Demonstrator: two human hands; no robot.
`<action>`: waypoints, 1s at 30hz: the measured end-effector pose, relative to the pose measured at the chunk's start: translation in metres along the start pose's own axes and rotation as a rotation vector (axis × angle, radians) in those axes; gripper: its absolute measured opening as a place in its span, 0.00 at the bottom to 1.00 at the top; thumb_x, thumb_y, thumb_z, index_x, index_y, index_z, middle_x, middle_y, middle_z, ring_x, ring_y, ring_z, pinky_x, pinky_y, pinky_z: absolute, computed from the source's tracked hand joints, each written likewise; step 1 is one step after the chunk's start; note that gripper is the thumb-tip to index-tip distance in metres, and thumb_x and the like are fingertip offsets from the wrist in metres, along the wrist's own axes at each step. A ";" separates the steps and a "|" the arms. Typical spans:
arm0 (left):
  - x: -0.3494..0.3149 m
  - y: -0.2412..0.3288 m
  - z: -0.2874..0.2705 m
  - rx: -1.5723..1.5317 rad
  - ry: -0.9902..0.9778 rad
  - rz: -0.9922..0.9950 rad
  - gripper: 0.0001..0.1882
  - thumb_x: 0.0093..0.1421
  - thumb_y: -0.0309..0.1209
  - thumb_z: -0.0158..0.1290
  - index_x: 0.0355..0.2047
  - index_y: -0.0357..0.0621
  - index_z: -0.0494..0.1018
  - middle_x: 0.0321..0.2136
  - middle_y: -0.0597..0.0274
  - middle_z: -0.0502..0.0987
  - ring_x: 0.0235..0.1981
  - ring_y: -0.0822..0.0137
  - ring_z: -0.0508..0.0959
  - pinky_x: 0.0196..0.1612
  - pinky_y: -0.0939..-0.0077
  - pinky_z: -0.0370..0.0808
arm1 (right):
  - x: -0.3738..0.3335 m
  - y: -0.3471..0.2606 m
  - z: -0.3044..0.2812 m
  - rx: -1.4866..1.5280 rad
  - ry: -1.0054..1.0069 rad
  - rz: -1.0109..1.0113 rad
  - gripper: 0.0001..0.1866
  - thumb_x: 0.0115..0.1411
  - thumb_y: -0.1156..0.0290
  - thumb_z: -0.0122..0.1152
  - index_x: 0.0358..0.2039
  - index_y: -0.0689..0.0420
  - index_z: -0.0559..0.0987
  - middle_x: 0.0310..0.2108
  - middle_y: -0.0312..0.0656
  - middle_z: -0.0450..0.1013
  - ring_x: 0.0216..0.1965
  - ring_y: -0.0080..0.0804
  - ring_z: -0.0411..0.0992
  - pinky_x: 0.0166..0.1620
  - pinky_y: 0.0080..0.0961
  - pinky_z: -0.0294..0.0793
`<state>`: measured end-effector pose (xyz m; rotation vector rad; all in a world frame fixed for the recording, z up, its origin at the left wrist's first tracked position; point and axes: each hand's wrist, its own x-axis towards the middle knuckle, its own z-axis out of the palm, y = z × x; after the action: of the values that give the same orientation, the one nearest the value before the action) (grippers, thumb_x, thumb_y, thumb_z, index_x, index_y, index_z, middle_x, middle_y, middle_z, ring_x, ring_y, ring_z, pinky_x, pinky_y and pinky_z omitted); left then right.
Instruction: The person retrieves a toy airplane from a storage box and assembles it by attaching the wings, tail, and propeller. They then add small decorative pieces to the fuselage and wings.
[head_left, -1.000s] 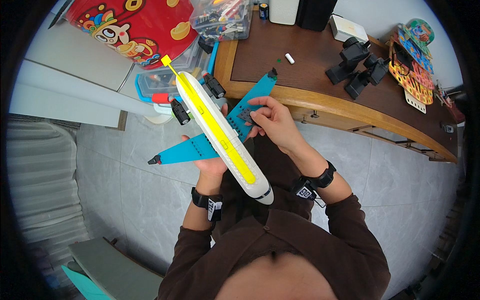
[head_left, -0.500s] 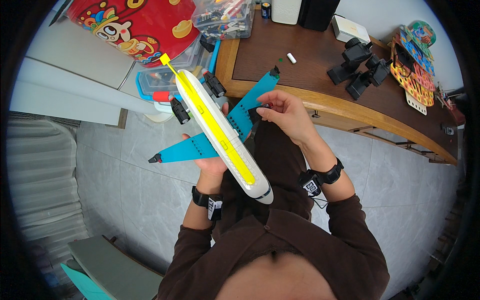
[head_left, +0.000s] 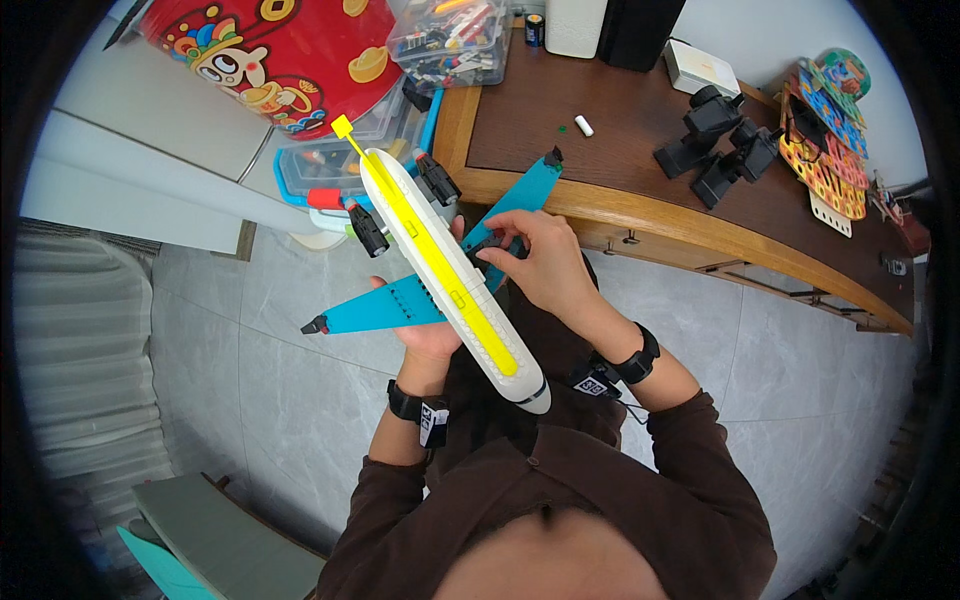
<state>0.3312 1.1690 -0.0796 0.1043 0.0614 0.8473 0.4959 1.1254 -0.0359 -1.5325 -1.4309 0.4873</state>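
A toy airplane built of bricks, with a white body and a yellow stripe (head_left: 444,272), lies over my lap with its rounded white end toward me. From underneath, my left hand (head_left: 430,338) holds the body; its palm shows below the left teal wing (head_left: 370,307). At the right teal wing (head_left: 528,192), my right hand (head_left: 550,262) pinches a black part (head_left: 491,243), whose exact kind is mostly covered by fingers. It touches the wing near the body. Two black engine-like pieces (head_left: 437,180) flank the far end of the body, where a yellow rod sticks out.
A wooden desk (head_left: 620,120) bears a small white cylinder (head_left: 584,126), a battery (head_left: 535,31) and black devices (head_left: 715,145). Clear boxes of bricks (head_left: 448,45) and a red container (head_left: 290,65) stand far left. A grey seat (head_left: 215,525) is at lower left.
My right hand has moved left along the wing toward the airplane's body, bringing the black part against the wing. The airplane has shifted slightly right and toward me.
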 end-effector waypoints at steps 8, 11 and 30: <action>-0.001 0.002 -0.006 0.095 -0.035 -0.011 0.51 0.45 0.68 0.45 0.64 0.59 0.44 0.64 0.56 0.46 0.63 0.53 0.54 0.62 0.51 0.53 | -0.003 0.005 0.003 -0.025 0.074 -0.014 0.18 0.46 0.74 0.66 0.40 0.59 0.74 0.28 0.40 0.74 0.28 0.28 0.69 0.32 0.21 0.65; -0.001 0.002 -0.008 -0.065 -0.086 -0.036 0.51 0.45 0.68 0.46 0.64 0.59 0.44 0.64 0.56 0.46 0.63 0.53 0.53 0.62 0.49 0.51 | -0.003 0.011 0.003 0.200 0.078 0.150 0.17 0.48 0.76 0.65 0.40 0.60 0.73 0.29 0.37 0.74 0.28 0.22 0.67 0.32 0.17 0.64; -0.003 -0.003 -0.004 0.027 -0.074 -0.024 0.49 0.47 0.67 0.43 0.64 0.58 0.45 0.64 0.51 0.46 0.62 0.48 0.54 0.60 0.41 0.48 | 0.002 0.005 0.000 -0.239 0.112 0.003 0.14 0.46 0.65 0.67 0.33 0.54 0.78 0.28 0.35 0.71 0.35 0.30 0.67 0.43 0.31 0.52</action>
<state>0.3306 1.1651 -0.0840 0.1599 0.0047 0.8178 0.4986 1.1278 -0.0393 -1.7220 -1.4394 0.2338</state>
